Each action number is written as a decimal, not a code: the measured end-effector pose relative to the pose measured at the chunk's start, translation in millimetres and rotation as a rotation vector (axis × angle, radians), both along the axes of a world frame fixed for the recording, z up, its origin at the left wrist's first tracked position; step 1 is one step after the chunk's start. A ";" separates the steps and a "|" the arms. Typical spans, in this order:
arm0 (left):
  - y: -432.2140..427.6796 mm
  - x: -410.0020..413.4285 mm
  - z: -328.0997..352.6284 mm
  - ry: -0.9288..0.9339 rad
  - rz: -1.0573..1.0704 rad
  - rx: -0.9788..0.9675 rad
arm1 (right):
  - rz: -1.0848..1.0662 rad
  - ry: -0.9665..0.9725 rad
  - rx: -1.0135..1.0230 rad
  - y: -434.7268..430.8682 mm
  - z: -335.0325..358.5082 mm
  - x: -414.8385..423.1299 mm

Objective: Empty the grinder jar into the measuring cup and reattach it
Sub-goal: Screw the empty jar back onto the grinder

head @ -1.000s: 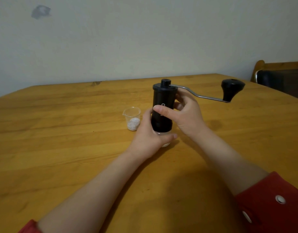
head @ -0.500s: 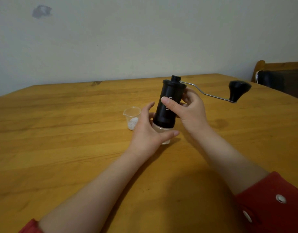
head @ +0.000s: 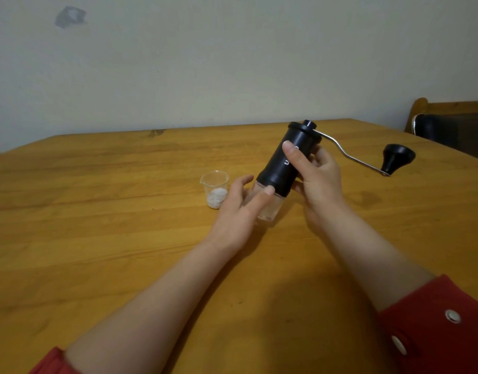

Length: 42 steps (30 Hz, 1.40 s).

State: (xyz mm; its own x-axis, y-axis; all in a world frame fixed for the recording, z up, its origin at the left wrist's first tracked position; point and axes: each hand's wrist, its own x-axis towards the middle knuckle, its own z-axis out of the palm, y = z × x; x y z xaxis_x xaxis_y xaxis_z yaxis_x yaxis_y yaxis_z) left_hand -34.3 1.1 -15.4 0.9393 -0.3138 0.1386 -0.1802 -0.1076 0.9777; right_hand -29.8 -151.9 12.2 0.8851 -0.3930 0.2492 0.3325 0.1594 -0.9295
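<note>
Left hand [head: 239,211] grasps one jar [head: 268,209], right hand [head: 319,180] grasps one grinder [head: 286,163], beside one measuring cup [head: 215,182].

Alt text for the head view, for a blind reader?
A right hand grips a tilted black cylindrical grinder while the left hand holds its clear jar. A clear plastic measuring cup holding white powder stands to their left on the wooden table.

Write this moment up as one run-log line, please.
right hand: grips tilted grinder body | left hand: holds clear jar at body's lower end | measuring cup: on table, white powder inside
</note>
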 end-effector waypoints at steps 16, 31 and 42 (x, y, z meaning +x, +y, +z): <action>-1.8 0.6 -4.7 -0.144 0.052 0.002 | -0.027 0.050 0.125 -4.4 0.0 1.3; -4.0 4.1 -4.4 0.162 -0.087 -0.192 | -0.036 0.046 0.165 -4.7 1.0 1.7; -2.5 -3.5 8.0 0.128 -0.084 -0.177 | 0.012 0.017 0.164 -7.5 6.1 -2.0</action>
